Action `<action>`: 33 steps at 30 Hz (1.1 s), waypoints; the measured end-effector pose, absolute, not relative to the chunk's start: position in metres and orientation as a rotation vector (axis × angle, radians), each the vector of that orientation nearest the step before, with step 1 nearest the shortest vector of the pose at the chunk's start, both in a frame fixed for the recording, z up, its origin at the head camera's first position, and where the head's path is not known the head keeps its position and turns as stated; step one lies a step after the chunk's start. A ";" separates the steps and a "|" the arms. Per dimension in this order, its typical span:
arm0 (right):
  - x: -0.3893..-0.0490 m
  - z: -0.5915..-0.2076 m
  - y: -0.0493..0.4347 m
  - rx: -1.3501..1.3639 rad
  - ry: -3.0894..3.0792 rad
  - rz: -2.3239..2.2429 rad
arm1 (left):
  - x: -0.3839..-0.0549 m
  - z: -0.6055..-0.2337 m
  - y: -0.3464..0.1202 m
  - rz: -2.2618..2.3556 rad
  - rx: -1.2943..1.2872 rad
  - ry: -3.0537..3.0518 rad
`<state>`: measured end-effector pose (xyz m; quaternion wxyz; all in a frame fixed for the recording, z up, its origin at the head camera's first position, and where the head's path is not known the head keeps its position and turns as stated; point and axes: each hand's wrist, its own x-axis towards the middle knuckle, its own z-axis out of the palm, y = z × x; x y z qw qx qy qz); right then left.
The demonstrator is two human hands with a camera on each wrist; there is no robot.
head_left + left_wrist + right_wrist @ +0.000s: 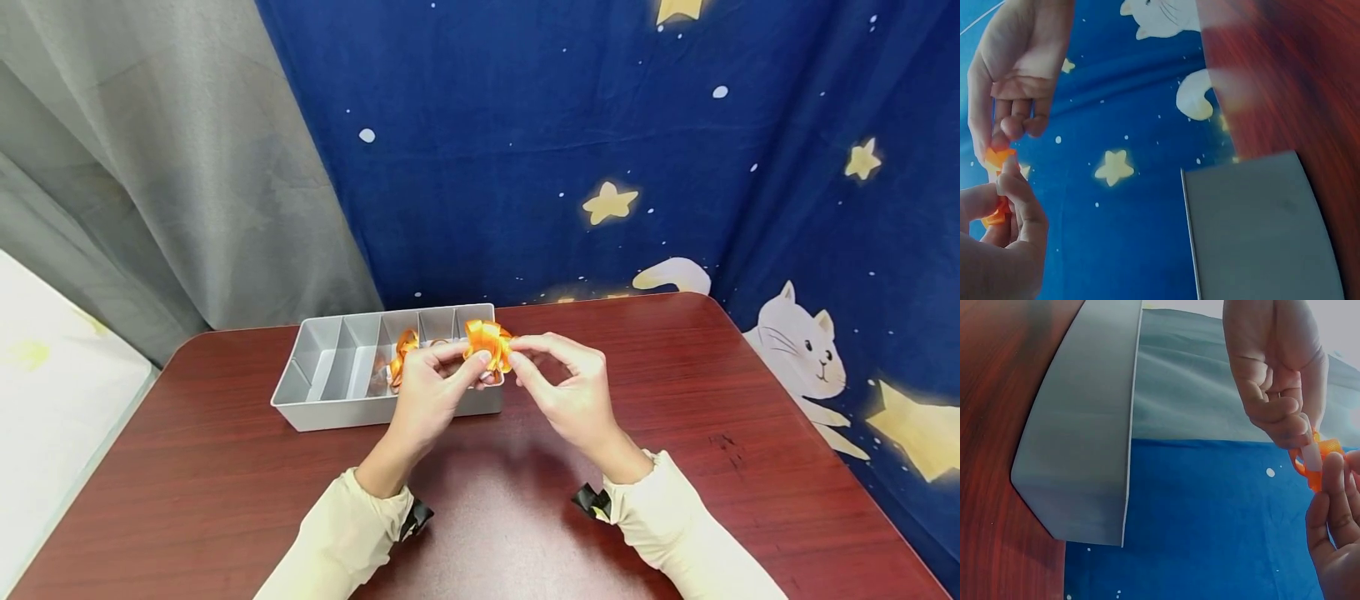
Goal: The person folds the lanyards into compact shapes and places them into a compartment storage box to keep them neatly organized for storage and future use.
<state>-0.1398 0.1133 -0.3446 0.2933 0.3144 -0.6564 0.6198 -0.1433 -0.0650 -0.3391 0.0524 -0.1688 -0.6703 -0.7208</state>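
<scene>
Between both hands, above the right end of a grey divided box [337, 414], is a shiny orange ribbon bow [486, 335] with gathered loops. My left hand [427, 392] pinches it between thumb and fingers from the left. At its right side my right hand [576, 385] pinches the bow's edge with thumb and forefinger. In the right wrist view a white strip [1312, 457] shows against the orange loops, by the left hand's fingers. Another orange ribbon piece [406, 343] lies in a middle compartment of the box, partly behind the left hand.
The box stands near the back of a dark red wooden table [675, 400]; its left compartments show bare grey bottoms. A blue curtain [510, 167] with stars and a grey curtain [150, 150] hang behind. At far left is a white panel [60, 400].
</scene>
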 end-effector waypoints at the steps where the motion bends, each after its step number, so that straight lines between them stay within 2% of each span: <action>1: -0.140 -0.345 0.113 0.830 -1.756 1.649 | -0.144 -0.339 -0.066 -2.159 -0.496 -2.056; 11: -0.150 -0.350 0.105 0.801 -1.858 1.614 | -0.154 -0.341 -0.079 -1.908 -0.408 -2.170; 18: -0.144 -0.337 0.097 0.808 -1.988 1.607 | -0.165 -0.348 -0.093 -1.656 -0.371 -2.243; 25: -0.168 -0.368 0.094 0.818 -2.100 1.589 | -0.176 -0.354 -0.112 -1.560 -0.311 -2.231; 33: -0.182 -0.381 0.096 0.693 -2.156 1.458 | -0.186 -0.360 -0.140 -1.279 -0.251 -2.238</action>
